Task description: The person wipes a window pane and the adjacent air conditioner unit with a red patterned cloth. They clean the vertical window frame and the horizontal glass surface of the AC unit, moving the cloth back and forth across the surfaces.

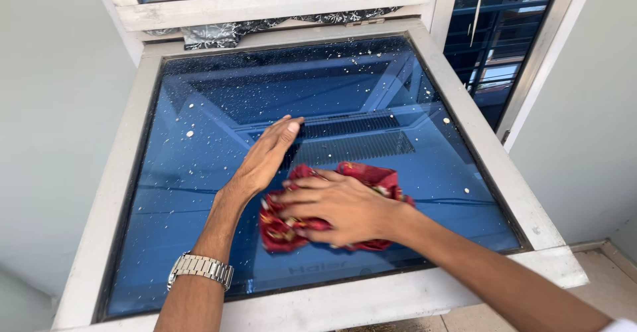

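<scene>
A blue tinted glass pane [199, 172] in a white window frame [504, 172] swings out in front of me, speckled with white spots. My left hand [265, 156] lies flat on the glass, fingers together and stretched forward, a silver watch [200, 269] on its wrist. My right hand [342, 206] presses a crumpled red patterned cloth [368, 176] down on the glass just right of the left hand.
A second window panel [494, 46] stands at the upper right, showing a barred building outside. A dark patterned fabric strip [219, 33] hangs along the frame's top. Pale walls flank both sides, with tiled floor [610, 272] at the lower right.
</scene>
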